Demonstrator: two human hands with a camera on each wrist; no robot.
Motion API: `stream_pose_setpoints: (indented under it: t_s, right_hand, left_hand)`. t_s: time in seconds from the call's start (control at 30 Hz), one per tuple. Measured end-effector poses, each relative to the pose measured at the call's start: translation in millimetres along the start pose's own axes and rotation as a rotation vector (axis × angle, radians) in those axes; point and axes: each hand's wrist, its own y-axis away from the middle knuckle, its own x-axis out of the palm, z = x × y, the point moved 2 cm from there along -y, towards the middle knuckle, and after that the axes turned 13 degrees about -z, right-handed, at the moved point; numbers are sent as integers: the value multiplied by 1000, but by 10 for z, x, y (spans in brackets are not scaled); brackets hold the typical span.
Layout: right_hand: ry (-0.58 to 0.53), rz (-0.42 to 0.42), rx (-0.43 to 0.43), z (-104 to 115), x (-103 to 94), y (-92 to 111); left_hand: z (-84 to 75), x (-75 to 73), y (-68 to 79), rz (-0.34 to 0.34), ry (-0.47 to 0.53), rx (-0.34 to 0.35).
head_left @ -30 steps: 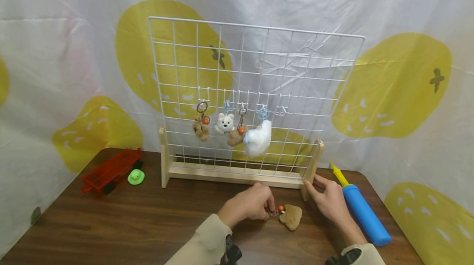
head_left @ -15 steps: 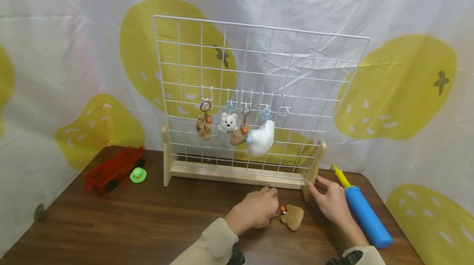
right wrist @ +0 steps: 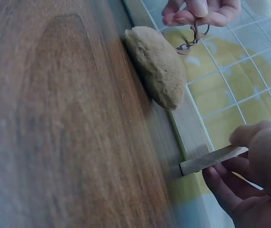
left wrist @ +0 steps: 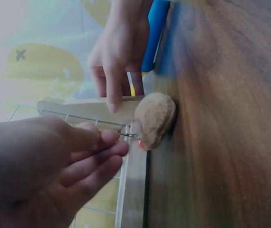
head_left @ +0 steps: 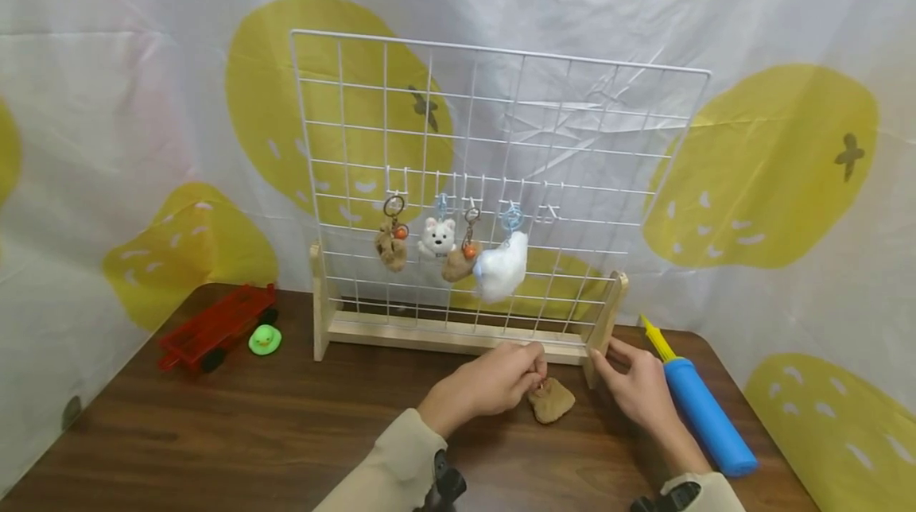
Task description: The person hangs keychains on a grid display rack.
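Note:
My left hand (head_left: 494, 381) pinches the ring and chain of a brown plush keychain (head_left: 550, 401). In the right wrist view the metal ring (right wrist: 205, 30) shows at the left fingertips, and the plush body (right wrist: 157, 66) hangs from the chain close over the table. My right hand (head_left: 637, 385) grips the right wooden leg (head_left: 605, 325) of a white wire grid rack (head_left: 494, 39), thumb on one face and fingers on the other. From the grid's hooks hang two brown plush keychains (head_left: 390, 248), a white bear keychain (head_left: 438, 238) and a fluffy white keychain (head_left: 502, 267).
At the grid's right, one hook (head_left: 547, 214) carries nothing. A blue pump (head_left: 708, 416) with a yellow nozzle lies right of my right hand. On the left sit a red toy trailer (head_left: 218, 325) and a green duck (head_left: 265, 339). A patterned curtain (head_left: 773, 27) stands behind the table.
My left hand has taken hold of the brown keychain's ring and moved it up toward the rack, with the plush tilting to hang below the fingers. My right hand stays on the leg.

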Motion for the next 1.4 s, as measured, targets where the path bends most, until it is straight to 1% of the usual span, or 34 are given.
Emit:
stream_pose_setpoints:
  t_s: [0.1, 0.2, 0.33, 0.5, 0.6, 0.73, 0.9, 1.0, 1.13, 1.23, 1.4]
  right_hand:
    - [-6, -3, 3, -2, 2, 2]
    - [-14, -3, 2, 1, 8, 3]
    - [-13, -1, -8, 21, 16, 1]
    - [-9, -4, -18, 48, 20, -8]
    - [-11, -3, -20, 53, 21, -11]
    - [-12, -5, -27, 36, 13, -3]
    - [-13, -6, -27, 0, -22, 2]
    - [-20, -4, -18, -14, -37, -1]
    - [-33, -9, -14, -15, -31, -6]
    - [-37, -13, -24, -4, -14, -12]
    - [-38, -6, -33, 11, 9, -25]
  left_hand:
    - [-1, -8, -19, -42, 29, -18]
    - [1, -15, -33, -87, 33, -16]
    - [-31, -72, -56, -185, 46, 30]
    - [-128, -226, -75, -330, 36, 88]
    - [-189, -327, -84, -406, 3, 115]
    - [-272, -445, -97, -470, -36, 156]
    - [-383, -583, -127, -539, -8, 214]
    - [-445, -660, -150, -568, -32, 238]
    - [-511, -771, -184, -591, -136, 251]
    - [-544, -861, -219, -588, -180, 251]
    - [-610, -1011, -286, -551, -199, 244]
